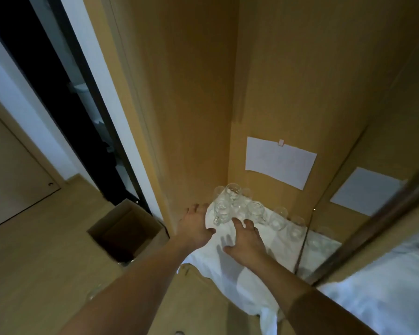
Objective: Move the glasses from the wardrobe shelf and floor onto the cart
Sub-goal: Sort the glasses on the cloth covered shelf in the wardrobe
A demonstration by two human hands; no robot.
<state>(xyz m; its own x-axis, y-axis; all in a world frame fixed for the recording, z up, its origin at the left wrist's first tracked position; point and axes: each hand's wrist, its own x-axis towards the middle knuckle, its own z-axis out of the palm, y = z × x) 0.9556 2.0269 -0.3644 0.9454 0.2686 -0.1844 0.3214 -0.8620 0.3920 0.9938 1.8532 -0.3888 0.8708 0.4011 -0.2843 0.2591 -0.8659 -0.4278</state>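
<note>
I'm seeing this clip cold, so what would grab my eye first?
Two bare arms reaching into a wooden wardrobe, the left hand and right hand spread open just short of a cluster of clear glasses standing on a white cloth on the shelf. Behind them, a white paper sheet is taped to the back panel.

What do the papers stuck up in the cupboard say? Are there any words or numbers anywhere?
Nothing here can be read.
White paper taped to the back wall: looks blank or has faint marks, too blurred to read.
Second white sheet to its right: no readable text; I cannot tell whether it is a mirror image of the first.
Glasses, white cloth and cardboard box: no visible labels or brands.
</note>
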